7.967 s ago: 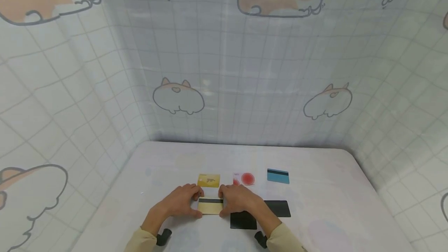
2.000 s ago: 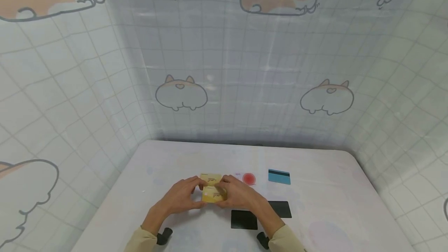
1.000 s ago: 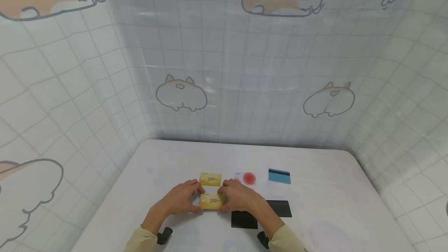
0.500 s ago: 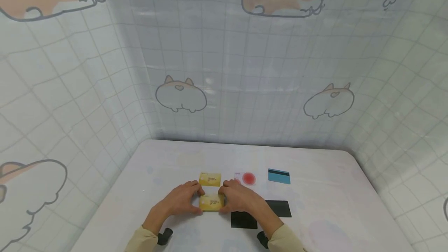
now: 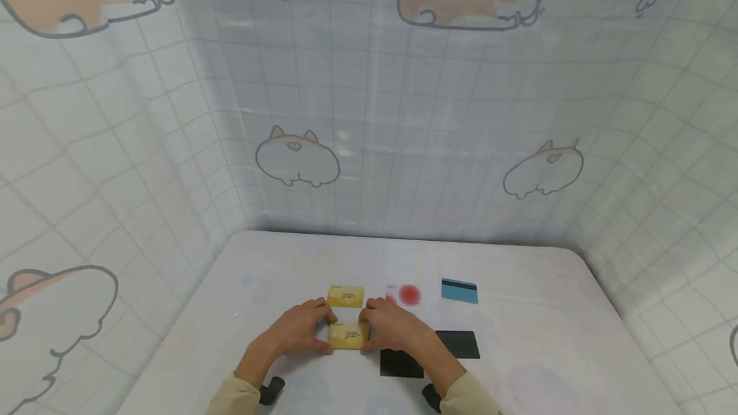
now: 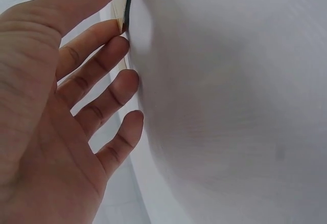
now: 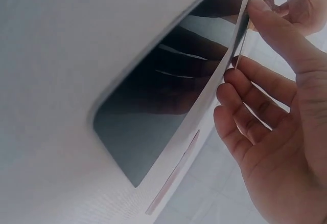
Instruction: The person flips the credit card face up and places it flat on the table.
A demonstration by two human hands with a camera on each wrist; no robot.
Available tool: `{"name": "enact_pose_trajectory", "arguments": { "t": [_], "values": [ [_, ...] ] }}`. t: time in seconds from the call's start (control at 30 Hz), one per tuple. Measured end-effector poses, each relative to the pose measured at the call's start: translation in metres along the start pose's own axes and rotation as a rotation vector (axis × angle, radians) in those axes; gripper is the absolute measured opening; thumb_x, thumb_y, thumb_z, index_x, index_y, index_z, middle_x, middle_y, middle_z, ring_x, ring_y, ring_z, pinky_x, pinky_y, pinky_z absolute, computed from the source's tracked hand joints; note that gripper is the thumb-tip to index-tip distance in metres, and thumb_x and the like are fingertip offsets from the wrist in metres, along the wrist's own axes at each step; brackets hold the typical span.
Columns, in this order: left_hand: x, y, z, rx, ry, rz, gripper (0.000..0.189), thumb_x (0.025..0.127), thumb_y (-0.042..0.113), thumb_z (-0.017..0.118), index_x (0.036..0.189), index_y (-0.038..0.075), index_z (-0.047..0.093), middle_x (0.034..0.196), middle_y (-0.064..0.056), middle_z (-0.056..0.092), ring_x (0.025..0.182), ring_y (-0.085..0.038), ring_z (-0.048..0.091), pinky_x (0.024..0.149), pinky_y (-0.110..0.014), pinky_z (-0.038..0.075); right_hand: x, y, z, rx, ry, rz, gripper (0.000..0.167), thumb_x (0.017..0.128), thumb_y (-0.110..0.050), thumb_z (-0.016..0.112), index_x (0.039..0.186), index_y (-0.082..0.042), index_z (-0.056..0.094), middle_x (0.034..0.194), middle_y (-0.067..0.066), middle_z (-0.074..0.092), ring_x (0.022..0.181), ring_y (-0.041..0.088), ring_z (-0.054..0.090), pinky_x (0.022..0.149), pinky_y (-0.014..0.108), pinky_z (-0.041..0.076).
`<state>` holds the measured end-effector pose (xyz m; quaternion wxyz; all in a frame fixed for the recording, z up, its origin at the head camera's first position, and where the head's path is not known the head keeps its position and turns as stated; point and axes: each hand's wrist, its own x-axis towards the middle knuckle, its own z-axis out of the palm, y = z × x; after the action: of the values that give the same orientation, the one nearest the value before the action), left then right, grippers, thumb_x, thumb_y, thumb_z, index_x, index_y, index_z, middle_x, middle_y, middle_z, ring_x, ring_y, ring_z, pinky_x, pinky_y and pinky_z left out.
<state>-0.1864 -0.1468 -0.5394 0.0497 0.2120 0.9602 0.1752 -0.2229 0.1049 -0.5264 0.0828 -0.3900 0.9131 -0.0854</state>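
In the head view a yellow printed card (image 5: 348, 335) lies level between my hands, its printed face up, low over the white table. My left hand (image 5: 301, 329) pinches its left end, thumb at the near corner and fingertips at the far one. At the right end my right hand (image 5: 394, 327) pinches the same card in the same way. Up close in the left wrist view, the card (image 6: 120, 6) shows edge-on with a dark edge along its table side. Behind it, a matching yellow card (image 5: 345, 296) lies flat.
A white card with red circles (image 5: 409, 294) and a blue card with a dark stripe (image 5: 459, 291) lie in the back row. Under and beside the right forearm are two black cards, one nearer (image 5: 401, 364) and one farther right (image 5: 461, 344). Patterned curtains (image 5: 375, 114) enclose the table (image 5: 519, 312).
Eight seconds ago the held card showed a pale face with a dark stripe; now its yellow printed face is up. Since two seconds ago both hands brought it nearer me, off the back yellow card.
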Motion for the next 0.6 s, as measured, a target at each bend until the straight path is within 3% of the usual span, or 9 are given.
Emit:
{"name": "enact_pose_trajectory", "arguments": {
  "t": [0.17,0.6],
  "values": [
    [0.002,-0.003,-0.001,-0.007,0.005,0.016,0.048,0.073,0.054,0.085,0.107,0.025,0.069,0.106,0.014,0.055,0.095,-0.006,0.053,0.084,-0.040,0.049,0.002,0.000,-0.001,0.009,-0.003,0.016,0.057,0.073,-0.053,0.086,0.120,-0.024,0.070,0.105,-0.012,0.057,0.091,0.005,0.050,0.090,0.025,0.051],
    [0.009,-0.007,0.002,0.022,0.043,-0.002,0.045,0.072,0.051,0.086,0.106,0.026,0.070,0.108,0.015,0.058,0.103,-0.011,0.057,0.087,-0.044,0.047,0.009,0.011,0.002,0.020,0.019,-0.004,0.058,0.072,-0.051,0.088,0.120,-0.024,0.070,0.106,-0.013,0.058,0.090,0.005,0.050,0.090,0.025,0.051]
  ]
}}
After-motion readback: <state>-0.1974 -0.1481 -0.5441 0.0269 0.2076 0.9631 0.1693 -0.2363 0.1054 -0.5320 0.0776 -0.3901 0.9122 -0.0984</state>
